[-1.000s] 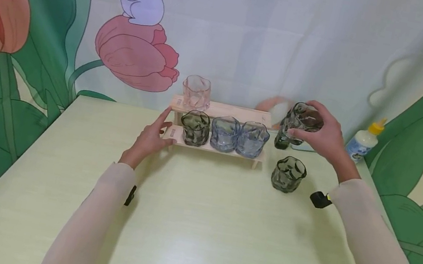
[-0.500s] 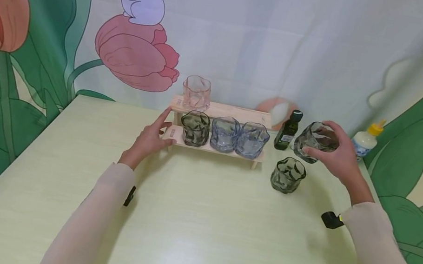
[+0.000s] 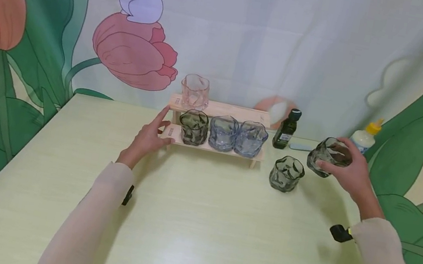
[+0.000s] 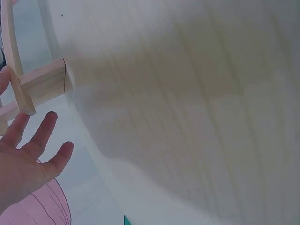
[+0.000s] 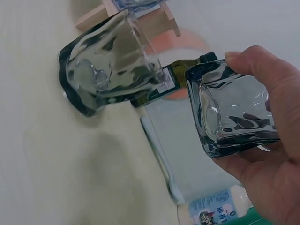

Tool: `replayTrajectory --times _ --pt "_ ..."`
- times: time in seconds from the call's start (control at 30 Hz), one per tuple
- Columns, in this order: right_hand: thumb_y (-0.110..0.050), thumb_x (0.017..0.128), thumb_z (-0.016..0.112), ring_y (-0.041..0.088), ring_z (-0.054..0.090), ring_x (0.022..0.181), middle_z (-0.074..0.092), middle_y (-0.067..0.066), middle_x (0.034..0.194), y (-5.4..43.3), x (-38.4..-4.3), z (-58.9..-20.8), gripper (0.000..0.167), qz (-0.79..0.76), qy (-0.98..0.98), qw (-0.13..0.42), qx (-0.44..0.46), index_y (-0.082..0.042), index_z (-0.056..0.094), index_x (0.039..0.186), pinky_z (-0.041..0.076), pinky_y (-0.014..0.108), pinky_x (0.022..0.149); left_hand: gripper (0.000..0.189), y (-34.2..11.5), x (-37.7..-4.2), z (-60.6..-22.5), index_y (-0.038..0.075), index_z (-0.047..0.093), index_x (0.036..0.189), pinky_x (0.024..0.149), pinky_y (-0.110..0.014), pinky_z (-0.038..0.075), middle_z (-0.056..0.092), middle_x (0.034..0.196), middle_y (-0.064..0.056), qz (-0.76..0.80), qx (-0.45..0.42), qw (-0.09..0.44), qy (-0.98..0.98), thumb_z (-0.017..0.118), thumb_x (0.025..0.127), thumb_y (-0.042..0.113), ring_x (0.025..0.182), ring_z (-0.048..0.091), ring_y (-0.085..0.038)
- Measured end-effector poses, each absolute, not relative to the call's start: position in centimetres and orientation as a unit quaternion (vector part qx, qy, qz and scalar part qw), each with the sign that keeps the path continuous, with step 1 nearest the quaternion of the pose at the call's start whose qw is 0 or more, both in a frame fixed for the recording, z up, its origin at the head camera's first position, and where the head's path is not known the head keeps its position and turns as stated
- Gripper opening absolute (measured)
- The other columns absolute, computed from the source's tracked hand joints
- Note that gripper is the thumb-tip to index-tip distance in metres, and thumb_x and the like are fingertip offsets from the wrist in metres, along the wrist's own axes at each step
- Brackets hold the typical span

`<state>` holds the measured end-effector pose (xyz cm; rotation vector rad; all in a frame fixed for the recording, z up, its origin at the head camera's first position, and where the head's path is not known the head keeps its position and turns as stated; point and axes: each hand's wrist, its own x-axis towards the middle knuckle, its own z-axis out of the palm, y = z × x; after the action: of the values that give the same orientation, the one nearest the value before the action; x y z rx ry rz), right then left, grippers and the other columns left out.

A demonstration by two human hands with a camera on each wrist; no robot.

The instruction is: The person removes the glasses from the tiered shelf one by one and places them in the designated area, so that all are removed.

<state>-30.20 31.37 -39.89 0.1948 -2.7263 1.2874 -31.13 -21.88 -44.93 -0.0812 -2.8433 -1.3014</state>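
Observation:
My right hand (image 3: 358, 179) grips a smoky grey glass tumbler (image 3: 321, 157) by its sides, held above the table at the right. In the right wrist view, thumb and fingers lie on opposite sides of this tumbler (image 5: 225, 112). My left hand (image 3: 147, 138) is at the left end of a two-tier wooden rack (image 3: 232, 112), fingers spread. The left wrist view shows a fingertip at the end of a rack board (image 4: 24, 101). On the lower tier stand a dark grey-green tumbler (image 3: 193, 129) and two bluish tumblers (image 3: 223, 134); a pink tumbler (image 3: 195, 92) is on the upper tier.
Another grey-green tumbler (image 3: 286, 174) stands on the table right of the rack. Behind it are a dark green bottle (image 3: 285, 131) with a black cap and a thin pale blue stick (image 3: 301, 147). A white bottle (image 3: 363, 139) with a yellow top stands near the back right edge.
My right hand has carried the grey tumbler rightward and toward me, away from the dark bottle, uncovering that bottle and the blue stick. My left hand stays at the rack.

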Motion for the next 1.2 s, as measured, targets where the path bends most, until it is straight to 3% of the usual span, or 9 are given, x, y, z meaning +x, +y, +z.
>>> replayTrajectory --times 0.1,0.4,0.53,0.63,0.7,0.83,1.2 --pt "-0.033 0.088 0.077 0.002 0.05 0.109 0.048 0.02 0.147 31.8 -30.0 -40.4 0.082 0.426 -0.901 0.054 0.059 -0.016 0.032 0.155 0.046 0.011 0.074 0.104 -22.0 -31.2 -45.0 0.042 0.001 0.16 0.107 -0.062 0.038 0.044 0.156 -0.014 -0.417 -0.027 0.008 -0.908 0.073 0.091 0.013 0.131 0.052 -0.046" --pt "-0.034 0.087 0.078 -0.008 0.049 0.102 0.05 0.022 0.146 32.8 -29.8 -42.3 0.085 0.412 -0.908 0.047 0.059 -0.015 0.033 0.155 0.046 0.011 0.073 0.104 -22.0 -31.1 -45.1 0.041 0.001 0.16 0.105 -0.061 0.041 0.044 0.156 -0.014 -0.417 -0.026 0.007 -0.909 0.073 0.09 0.013 0.129 0.054 -0.045" --pt "-0.035 0.086 0.079 0.013 0.057 0.112 0.05 0.023 0.146 32.8 -29.6 -43.1 0.086 0.397 -0.915 0.033 0.066 -0.013 0.032 0.155 0.049 0.027 0.082 0.103 -21.9 -31.0 -45.1 0.038 0.0 0.161 0.103 -0.06 0.042 0.044 0.156 -0.014 -0.417 -0.029 0.009 -0.908 0.071 0.091 0.013 0.129 0.053 -0.046" --pt "-0.036 0.086 0.079 0.035 0.055 0.121 0.049 0.025 0.146 32.7 -29.4 -43.7 0.087 0.384 -0.92 0.023 0.072 -0.011 0.032 0.155 0.049 0.046 0.088 0.103 -21.8 -31.0 -45.0 0.039 0.0 0.16 0.103 -0.06 0.042 0.043 0.156 -0.014 -0.416 -0.026 0.008 -0.909 0.071 0.091 0.013 0.13 0.053 -0.045" --pt "-0.035 0.086 0.079 0.042 0.053 0.124 0.048 0.026 0.147 32.7 -29.4 -44.1 0.087 0.386 -0.919 0.017 0.075 -0.011 0.031 0.155 0.047 0.054 0.091 0.103 -21.8 -31.1 -45.0 0.04 0.0 0.16 0.104 -0.06 0.042 0.043 0.156 -0.013 -0.414 -0.023 0.007 -0.91 0.072 0.091 0.013 0.13 0.053 -0.045" --pt "-0.033 0.086 0.08 0.046 0.052 0.126 0.047 0.027 0.148 32.5 -29.3 -44.8 0.087 0.392 -0.917 0.004 0.076 -0.011 0.031 0.155 0.045 0.059 0.094 0.104 -21.8 -31.1 -44.9 0.042 -0.001 0.16 0.105 -0.06 0.041 0.043 0.157 -0.013 -0.412 -0.018 0.002 -0.911 0.072 0.091 0.013 0.131 0.052 -0.044" --pt "-0.034 0.083 0.082 0.046 0.053 0.126 0.049 0.027 0.146 31.9 -29.5 -46.5 0.091 0.388 -0.918 -0.007 0.076 -0.009 0.032 0.154 0.044 0.06 0.097 0.104 -21.8 -31.1 -44.9 0.042 -0.001 0.16 0.107 -0.061 0.039 0.042 0.157 -0.014 -0.418 -0.021 0.003 -0.908 0.072 0.092 0.013 0.133 0.049 -0.047"
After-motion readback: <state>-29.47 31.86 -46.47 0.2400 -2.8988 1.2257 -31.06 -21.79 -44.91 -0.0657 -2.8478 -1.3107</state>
